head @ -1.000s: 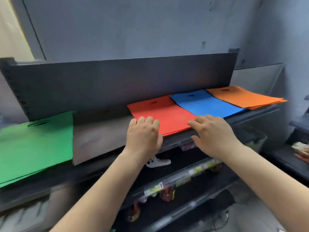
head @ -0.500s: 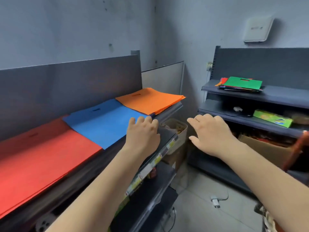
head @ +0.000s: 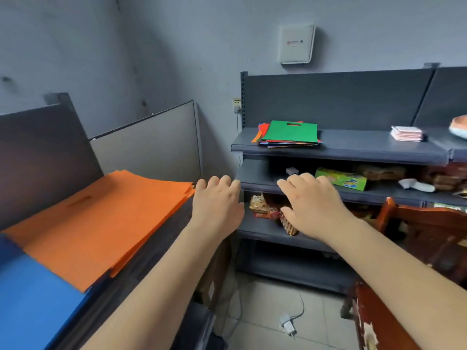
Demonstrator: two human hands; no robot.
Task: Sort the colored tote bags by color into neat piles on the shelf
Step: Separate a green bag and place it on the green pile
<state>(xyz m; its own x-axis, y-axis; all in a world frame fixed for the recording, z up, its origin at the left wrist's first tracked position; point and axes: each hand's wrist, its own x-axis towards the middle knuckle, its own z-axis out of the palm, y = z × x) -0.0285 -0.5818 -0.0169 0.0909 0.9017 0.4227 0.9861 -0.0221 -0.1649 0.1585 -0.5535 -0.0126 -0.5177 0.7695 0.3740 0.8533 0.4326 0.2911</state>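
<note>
Reaching out in mid-air, the left hand [head: 217,205] and right hand [head: 313,205] hover palm-down with fingers [head: 294,181] loosely spread and holding nothing. Down at the left on the near shelf [head: 151,251] lie the blue pile [head: 32,299] and, overlapping its edge, the orange pile [head: 101,218]. Farther off, the mixed stack of tote bags [head: 289,133], green one on top, sits on the far shelf [head: 353,150].
</note>
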